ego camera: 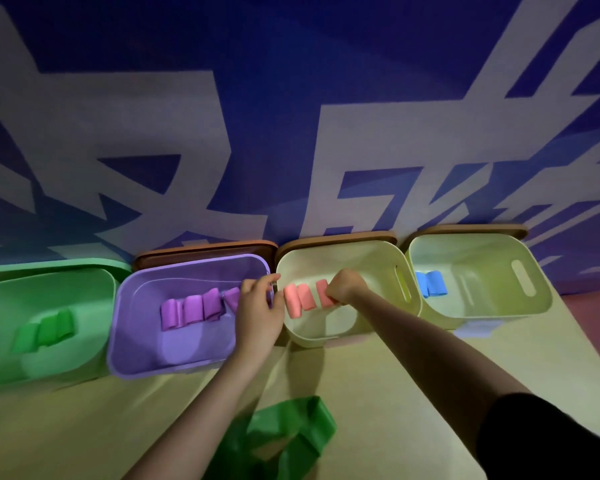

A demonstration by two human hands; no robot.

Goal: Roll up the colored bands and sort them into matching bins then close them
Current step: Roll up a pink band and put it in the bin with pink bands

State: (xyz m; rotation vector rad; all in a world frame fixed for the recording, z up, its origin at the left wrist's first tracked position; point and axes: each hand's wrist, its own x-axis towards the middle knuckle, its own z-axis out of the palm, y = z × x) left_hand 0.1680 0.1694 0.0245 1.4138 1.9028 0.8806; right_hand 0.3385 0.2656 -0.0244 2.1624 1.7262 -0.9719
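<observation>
Four open bins stand in a row against the wall. The green bin (0,362) holds rolled green bands (47,329). Several purple rolls (191,308) lie in the purple bin (129,341). The middle cream bin (385,261) holds pink rolls (298,299). My right hand (345,285) reaches into it, fingers curled round the rightmost pink roll (322,292). My left hand (257,306) rests over the edge between the purple and cream bins, fingers on the rim. The right cream bin (534,306) contains blue rolls (430,284). A loose green band (284,438) lies unrolled on the table in front.
Brown lids (205,251) stand behind the purple and cream bins against the blue and white patterned wall. A green lid (49,265) leans behind the green bin. The tan table surface (84,427) stretches in front of the bins.
</observation>
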